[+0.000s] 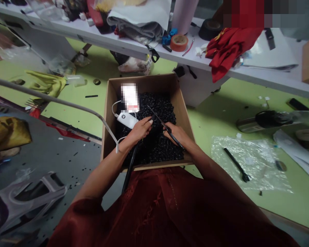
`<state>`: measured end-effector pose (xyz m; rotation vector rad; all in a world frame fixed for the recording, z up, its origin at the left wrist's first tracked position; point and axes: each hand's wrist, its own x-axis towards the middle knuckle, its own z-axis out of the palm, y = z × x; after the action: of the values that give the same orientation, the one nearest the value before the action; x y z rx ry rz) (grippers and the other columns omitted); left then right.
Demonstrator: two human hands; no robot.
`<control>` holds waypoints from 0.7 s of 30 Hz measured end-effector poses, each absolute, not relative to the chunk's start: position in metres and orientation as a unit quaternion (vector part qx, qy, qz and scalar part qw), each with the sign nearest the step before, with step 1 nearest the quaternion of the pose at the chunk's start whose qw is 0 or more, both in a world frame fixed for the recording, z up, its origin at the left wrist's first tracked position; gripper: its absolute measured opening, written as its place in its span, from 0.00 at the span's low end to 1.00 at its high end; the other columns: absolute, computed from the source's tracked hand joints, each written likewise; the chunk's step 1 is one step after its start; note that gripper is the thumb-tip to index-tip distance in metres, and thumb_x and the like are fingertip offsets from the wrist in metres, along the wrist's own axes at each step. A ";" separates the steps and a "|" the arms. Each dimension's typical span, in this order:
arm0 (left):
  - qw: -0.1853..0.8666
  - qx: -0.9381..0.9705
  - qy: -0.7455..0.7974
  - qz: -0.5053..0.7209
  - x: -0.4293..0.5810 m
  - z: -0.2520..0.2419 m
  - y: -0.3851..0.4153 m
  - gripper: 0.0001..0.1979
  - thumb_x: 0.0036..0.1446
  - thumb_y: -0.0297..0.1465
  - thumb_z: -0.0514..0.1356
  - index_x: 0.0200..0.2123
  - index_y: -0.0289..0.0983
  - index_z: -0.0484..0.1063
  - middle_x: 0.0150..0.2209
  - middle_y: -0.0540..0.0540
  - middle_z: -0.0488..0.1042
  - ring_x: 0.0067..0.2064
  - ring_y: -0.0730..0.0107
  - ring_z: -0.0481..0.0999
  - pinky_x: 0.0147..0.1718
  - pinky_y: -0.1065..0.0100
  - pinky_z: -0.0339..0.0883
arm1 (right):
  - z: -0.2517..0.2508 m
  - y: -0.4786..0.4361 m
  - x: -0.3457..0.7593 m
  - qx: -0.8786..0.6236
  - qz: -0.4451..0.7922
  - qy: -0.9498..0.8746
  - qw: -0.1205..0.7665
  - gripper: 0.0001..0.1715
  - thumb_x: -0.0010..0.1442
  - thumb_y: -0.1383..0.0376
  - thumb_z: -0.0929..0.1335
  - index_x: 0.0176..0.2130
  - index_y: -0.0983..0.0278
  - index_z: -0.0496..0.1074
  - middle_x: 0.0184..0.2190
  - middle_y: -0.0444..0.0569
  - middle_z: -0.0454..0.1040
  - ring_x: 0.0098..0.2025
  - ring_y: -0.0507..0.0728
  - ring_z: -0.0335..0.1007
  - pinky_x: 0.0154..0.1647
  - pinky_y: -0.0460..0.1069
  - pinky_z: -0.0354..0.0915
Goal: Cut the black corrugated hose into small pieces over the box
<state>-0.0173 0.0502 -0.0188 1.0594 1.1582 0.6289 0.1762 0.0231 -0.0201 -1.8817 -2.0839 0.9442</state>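
A cardboard box [146, 85] sits in front of me, heaped with small black corrugated plastic pieces [154, 151]. My left hand [141, 129] is curled over the heap, gripping a black corrugated tube [130, 168] that runs down past my forearm toward my lap. My right hand [176, 134] holds a thin black rod [167, 128] slanting across the heap, with its far tip close to my left fingers. A white power bank [127, 120] with a white cable lies in the box by my left hand, beside a blurred phone-sized white object [130, 97].
A white bench [154, 51] behind the box carries an orange tape roll [179, 43], red cloth and bags. A clear plastic bag [249, 164] with a black tool lies on the green surface to the right. A grey rail [54, 97] crosses the left side.
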 end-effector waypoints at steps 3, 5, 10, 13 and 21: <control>0.662 0.471 0.515 0.274 -0.017 -0.020 0.050 0.16 0.62 0.34 0.52 0.51 0.36 0.68 0.23 0.54 0.58 0.17 0.84 0.54 0.14 0.77 0.44 | -0.022 0.023 0.177 -0.631 0.307 -0.707 0.087 0.11 0.57 0.63 0.63 0.39 0.59 0.70 0.32 0.48 0.77 0.35 0.58 0.72 0.33 0.47 0.59; 0.661 0.473 0.515 0.272 -0.016 -0.019 0.050 0.15 0.62 0.34 0.52 0.50 0.36 0.68 0.23 0.55 0.58 0.17 0.84 0.54 0.14 0.77 0.44 | -0.024 0.024 0.177 -0.631 0.299 -0.710 0.087 0.10 0.57 0.63 0.62 0.38 0.59 0.71 0.32 0.48 0.77 0.35 0.58 0.72 0.33 0.47 0.59; 0.667 0.458 0.524 0.267 -0.015 -0.015 0.050 0.15 0.60 0.31 0.53 0.50 0.36 0.65 0.22 0.56 0.59 0.16 0.84 0.54 0.14 0.77 0.44 | -0.028 0.024 0.177 -0.629 0.289 -0.716 0.096 0.09 0.57 0.63 0.63 0.38 0.59 0.71 0.32 0.48 0.77 0.35 0.58 0.73 0.34 0.47 0.60; 0.673 0.452 0.513 0.282 -0.016 -0.013 0.050 0.15 0.57 0.26 0.54 0.48 0.36 0.63 0.23 0.55 0.63 0.17 0.83 0.57 0.14 0.77 0.47 | -0.028 0.025 0.177 -0.640 0.292 -0.701 0.117 0.11 0.58 0.62 0.63 0.40 0.59 0.71 0.33 0.48 0.77 0.35 0.58 0.73 0.36 0.47 0.62; 0.700 0.448 0.458 0.316 -0.017 -0.009 0.049 0.13 0.59 0.28 0.56 0.47 0.34 0.66 0.30 0.50 0.69 0.20 0.83 0.62 0.16 0.77 0.53 | -0.023 0.026 0.181 -0.619 0.355 -0.679 0.171 0.22 0.61 0.56 0.63 0.52 0.61 0.65 0.43 0.52 0.76 0.43 0.61 0.73 0.43 0.52 0.64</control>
<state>-0.0171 0.0486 -0.0091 0.9969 1.0209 0.7044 0.1811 0.0259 -0.0232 -1.7586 -1.9282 1.0075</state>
